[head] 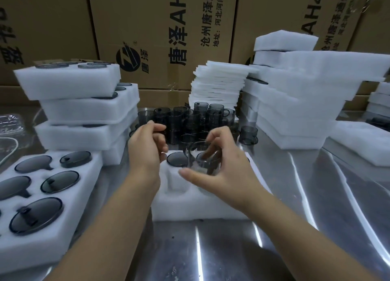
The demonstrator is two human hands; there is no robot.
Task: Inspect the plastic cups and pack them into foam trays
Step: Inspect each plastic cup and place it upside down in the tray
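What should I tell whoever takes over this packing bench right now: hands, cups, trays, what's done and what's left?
Right hand: fingers round a clear cup, held above the centre tray.
Left hand: curled beside it, near the loose cups; I cannot tell whether it holds anything.
Done: one dark cup sits in a far pocket of the centre tray. A filled tray lies at left, with stacked trays behind it.
Left: seat the held cup, fill the empty pockets, then work through the loose cups.
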